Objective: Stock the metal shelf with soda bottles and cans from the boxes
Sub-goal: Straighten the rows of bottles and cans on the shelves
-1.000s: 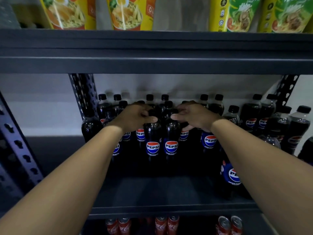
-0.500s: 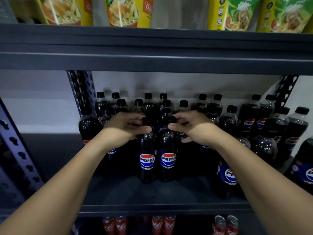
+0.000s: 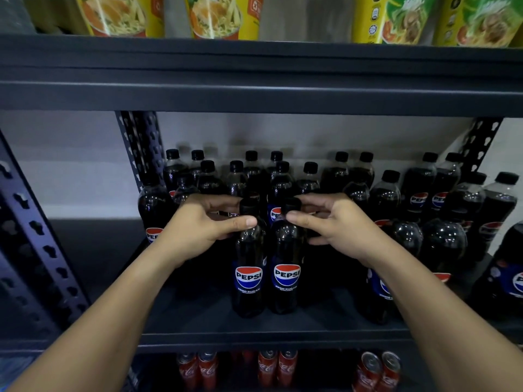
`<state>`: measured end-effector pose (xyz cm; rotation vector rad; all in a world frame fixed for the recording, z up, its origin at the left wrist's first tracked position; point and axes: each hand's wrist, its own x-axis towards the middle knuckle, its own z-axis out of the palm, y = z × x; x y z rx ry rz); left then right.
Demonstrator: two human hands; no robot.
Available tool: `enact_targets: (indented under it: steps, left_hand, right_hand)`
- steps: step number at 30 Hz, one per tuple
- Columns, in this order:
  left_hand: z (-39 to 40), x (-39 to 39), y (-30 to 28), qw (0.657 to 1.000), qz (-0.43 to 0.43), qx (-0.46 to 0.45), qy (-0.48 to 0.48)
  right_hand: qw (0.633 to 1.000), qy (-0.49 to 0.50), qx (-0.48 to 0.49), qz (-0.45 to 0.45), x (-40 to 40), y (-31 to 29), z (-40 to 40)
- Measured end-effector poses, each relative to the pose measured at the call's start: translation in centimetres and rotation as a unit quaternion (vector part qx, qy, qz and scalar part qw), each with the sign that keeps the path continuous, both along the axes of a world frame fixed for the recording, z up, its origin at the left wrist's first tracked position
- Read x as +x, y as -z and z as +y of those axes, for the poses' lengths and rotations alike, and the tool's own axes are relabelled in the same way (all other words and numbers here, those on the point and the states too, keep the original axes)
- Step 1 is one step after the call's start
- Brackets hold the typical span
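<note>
Hands (image 3: 198, 227) round two cola-filled bottles (image 3: 249, 261)

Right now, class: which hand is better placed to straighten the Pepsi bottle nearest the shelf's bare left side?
Left. The left hand already pinches that left Pepsi bottle's neck; the right hand holds the right Pepsi bottle.

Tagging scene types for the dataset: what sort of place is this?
Likely a shop or stockroom: a metal shelf packed with Pepsi bottles, red soda cans on the tier below, and instant noodle packs above.
</note>
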<state>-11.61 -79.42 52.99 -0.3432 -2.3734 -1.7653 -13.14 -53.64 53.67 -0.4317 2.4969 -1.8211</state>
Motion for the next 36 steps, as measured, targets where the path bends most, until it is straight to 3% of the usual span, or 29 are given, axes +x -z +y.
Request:
enact_targets:
  steps: [18, 28, 32, 36]
  left_hand:
    - [-0.5, 0.2, -0.2, 1.0, -0.004, -0.014, 0.017]
    - [-1.1, 0.3, -0.8, 0.995, 0.077, -0.036, 0.056]
    - [-3.3, -1.6, -2.9, 0.995, 0.101, -0.021, 0.018]
    - [-5.9, -4.2, -5.5, 0.991, 0.109, -0.068, -0.029]
  right_hand:
    - [1.0, -0.019, 0.018, -0.001, 1.2, -0.7, 0.2]
    - [0.994, -0.041, 0.097, 0.032, 0.6, -2.9, 0.1]
    - [0.99, -0.031, 0.129, 0.055, -1.3, -4.7, -1.3]
    - [0.987, -0.031, 0.14, 0.076, -4.8, -6.0, -3.4]
